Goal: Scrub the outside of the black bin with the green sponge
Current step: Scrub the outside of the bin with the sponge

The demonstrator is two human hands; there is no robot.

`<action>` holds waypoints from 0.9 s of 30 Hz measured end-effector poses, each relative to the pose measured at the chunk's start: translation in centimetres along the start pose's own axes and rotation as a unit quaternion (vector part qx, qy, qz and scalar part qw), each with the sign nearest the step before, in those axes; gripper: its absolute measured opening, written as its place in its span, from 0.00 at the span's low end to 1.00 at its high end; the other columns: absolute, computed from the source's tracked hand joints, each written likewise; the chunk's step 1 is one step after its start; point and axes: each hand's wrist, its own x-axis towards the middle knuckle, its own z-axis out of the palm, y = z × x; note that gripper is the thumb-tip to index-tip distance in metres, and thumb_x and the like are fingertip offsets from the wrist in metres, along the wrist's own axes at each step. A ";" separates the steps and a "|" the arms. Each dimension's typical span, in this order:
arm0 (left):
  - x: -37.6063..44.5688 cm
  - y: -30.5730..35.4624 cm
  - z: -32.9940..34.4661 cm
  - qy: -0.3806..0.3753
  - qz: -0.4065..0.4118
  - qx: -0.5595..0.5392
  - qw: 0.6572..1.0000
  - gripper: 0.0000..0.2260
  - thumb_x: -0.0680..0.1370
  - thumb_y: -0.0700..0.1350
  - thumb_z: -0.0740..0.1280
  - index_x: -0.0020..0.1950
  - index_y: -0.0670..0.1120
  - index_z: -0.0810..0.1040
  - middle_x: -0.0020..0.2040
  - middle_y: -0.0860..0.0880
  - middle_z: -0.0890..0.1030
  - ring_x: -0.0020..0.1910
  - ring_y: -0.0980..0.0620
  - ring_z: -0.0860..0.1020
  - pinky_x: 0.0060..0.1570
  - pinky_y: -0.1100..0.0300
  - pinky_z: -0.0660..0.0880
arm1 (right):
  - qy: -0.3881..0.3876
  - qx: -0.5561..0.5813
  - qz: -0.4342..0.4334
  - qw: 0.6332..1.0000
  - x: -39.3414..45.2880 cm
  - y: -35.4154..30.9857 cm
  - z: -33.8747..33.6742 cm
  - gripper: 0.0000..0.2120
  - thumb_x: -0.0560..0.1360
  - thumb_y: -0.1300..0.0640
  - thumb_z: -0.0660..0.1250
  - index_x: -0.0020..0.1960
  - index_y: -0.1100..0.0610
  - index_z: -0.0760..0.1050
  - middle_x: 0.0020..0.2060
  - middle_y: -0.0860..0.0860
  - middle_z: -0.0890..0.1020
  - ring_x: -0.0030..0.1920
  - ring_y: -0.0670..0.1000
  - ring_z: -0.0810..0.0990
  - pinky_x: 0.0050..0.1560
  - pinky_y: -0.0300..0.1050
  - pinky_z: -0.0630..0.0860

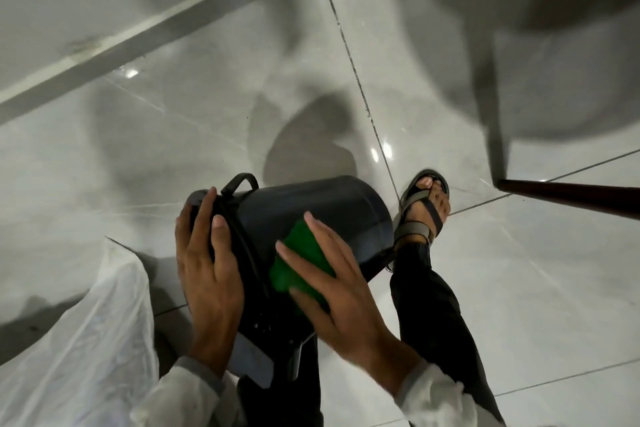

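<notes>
The black bin (pixel 322 211) lies tilted on its side at the lower middle, its base toward my sandalled foot and its lid end toward me. My left hand (pixel 207 270) grips the lid end, fingers wrapped over the rim beside the small handle (pixel 240 182). My right hand (pixel 332 284) lies flat with fingers spread, pressing the green sponge (pixel 301 260) against the bin's outer wall. Part of the sponge is hidden under my fingers.
Glossy grey floor tiles (pixel 173 135) surround the bin. A clear plastic bag (pixel 83 340) lies at the lower left. My right foot in a sandal (pixel 424 208) rests by the bin's base. A dark wooden furniture leg (pixel 568 196) juts in from the right, and a wall skirting (pixel 104 52) runs along the upper left.
</notes>
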 end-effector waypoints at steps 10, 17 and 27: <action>-3.5 2.6 1.9 -0.077 0.056 0.072 0.993 0.22 0.83 0.63 0.51 0.76 0.72 0.68 0.89 0.49 0.62 0.90 0.49 0.54 0.86 0.26 0.49 | -0.062 0.001 0.382 0.922 13.3 10.3 -3.0 0.17 0.81 0.47 0.70 0.65 0.54 0.76 0.63 0.59 0.83 0.64 0.64 0.81 0.62 0.52 0.76; -3.8 2.4 2.3 -0.134 0.104 0.126 0.977 0.22 0.85 0.61 0.49 0.79 0.72 0.64 0.89 0.49 0.57 0.90 0.50 0.49 0.85 0.30 0.42 | 0.058 0.033 0.420 0.905 7.8 12.2 -3.5 0.18 0.81 0.45 0.66 0.66 0.54 0.76 0.63 0.59 0.84 0.64 0.64 0.82 0.68 0.56 0.78; -1.1 2.8 0.5 -0.121 0.051 0.106 0.986 0.29 0.73 0.72 0.61 0.74 0.66 0.68 0.87 0.48 0.64 0.89 0.45 0.56 0.84 0.24 0.52 | 0.119 0.070 0.172 0.975 -2.6 4.5 -0.9 0.21 0.83 0.36 0.60 0.71 0.47 0.69 0.80 0.51 0.68 0.80 0.47 0.67 0.80 0.42 0.66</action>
